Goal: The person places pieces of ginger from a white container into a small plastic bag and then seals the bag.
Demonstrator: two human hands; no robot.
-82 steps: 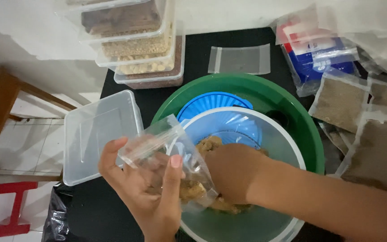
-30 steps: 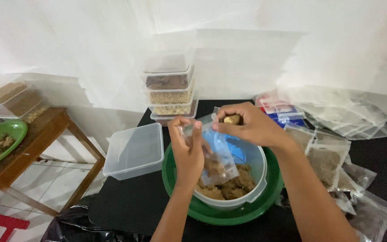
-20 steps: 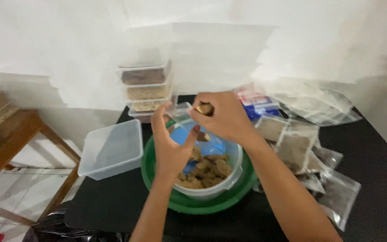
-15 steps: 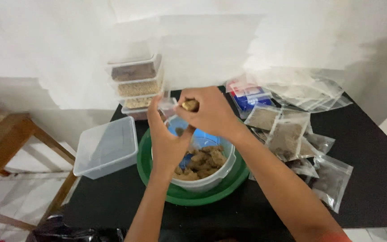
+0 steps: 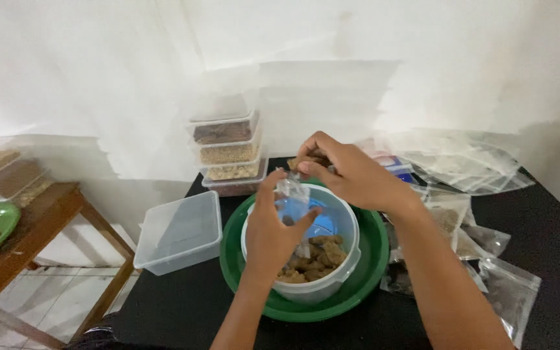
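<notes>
While we're standing over black table [image 5: 539,233], left hand [image 5: 272,230] is pinching small clear bag [image 5: 291,191] upright above white tub [image 5: 306,288]. Right hand [image 5: 351,174] is hovering at bag mouth, fingers pressed tog. around brown chunks [image 5: 306,159]. More chunks lying in tub, which is sitting inside green basin [image 5: 364,272]. Empty clear box [image 5: 179,230] just left of basin; stacked boxes [image 5: 228,155] behind; filled packets [image 5: 487,259] to right.

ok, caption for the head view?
Left hand holds a clear pouch above the white tub; right hand brings brown pieces.
</notes>
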